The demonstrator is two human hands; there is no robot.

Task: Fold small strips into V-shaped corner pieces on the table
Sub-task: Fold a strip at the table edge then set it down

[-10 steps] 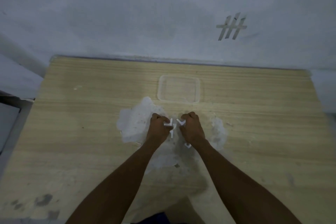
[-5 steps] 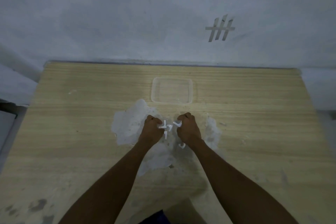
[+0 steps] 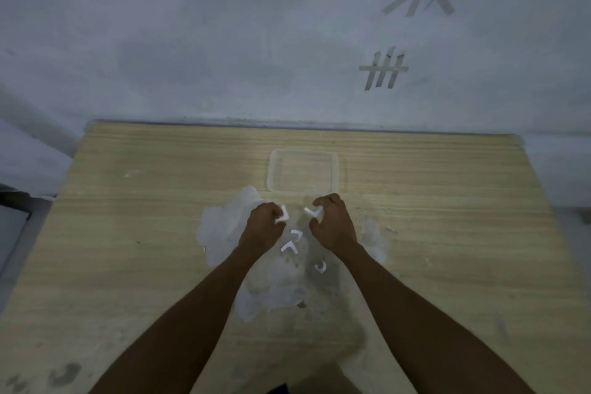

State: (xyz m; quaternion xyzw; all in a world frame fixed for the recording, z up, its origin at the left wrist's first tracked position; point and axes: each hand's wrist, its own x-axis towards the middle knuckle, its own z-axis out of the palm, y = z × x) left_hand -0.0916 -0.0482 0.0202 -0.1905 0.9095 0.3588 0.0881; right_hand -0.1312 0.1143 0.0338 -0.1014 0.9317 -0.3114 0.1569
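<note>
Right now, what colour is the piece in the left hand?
White; the piece shows best in the head view.

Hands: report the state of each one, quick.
Left hand: fingers curled, pinching a bent white strip.
Right hand: fingers curled, pinching a V-shaped white piece.

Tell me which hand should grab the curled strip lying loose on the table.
Right, likely. The curled strip lies beside the right wrist, nearer the right hand than the left hand. Both hands pinch white pieces, so either must set its piece down first.
</note>
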